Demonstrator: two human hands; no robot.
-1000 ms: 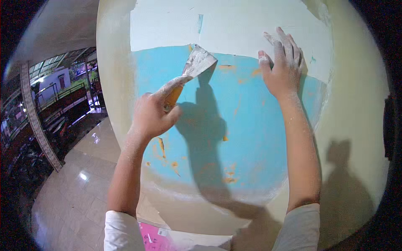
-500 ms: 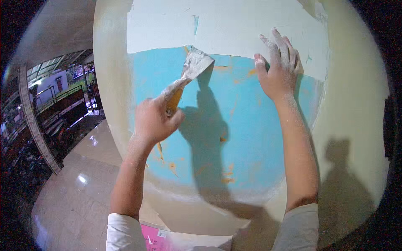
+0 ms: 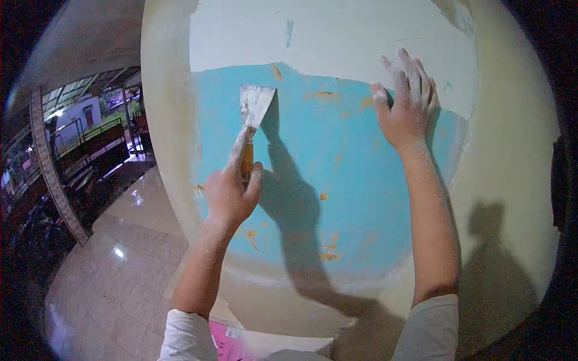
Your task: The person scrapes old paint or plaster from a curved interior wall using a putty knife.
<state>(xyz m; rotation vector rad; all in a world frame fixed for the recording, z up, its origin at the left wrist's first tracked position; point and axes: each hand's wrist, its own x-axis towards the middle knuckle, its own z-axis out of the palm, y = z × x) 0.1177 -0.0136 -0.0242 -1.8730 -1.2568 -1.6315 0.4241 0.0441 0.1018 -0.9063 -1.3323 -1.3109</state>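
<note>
Scraper (image 3: 256, 107) on blue wall (image 3: 361, 180), tiled floor (image 3: 114, 271)

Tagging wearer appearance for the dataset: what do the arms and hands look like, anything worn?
Both hands are bare, no gloves, dusted with pale powder: left hand, right hand. Forearms are bare too. Short white sleeves end near the elbows. No watch, rings or bands visible.

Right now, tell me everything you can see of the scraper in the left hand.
The scraper is a putty knife with a flat, pale metal blade, widening to a straight top edge and smeared with whitish residue, on an orange handle. It points up, tilted slightly right. The left hand grips the handle, forefinger stretched along it toward the blade. The blade lies against the turquoise paint, just below the cream layer's ragged edge.
</note>
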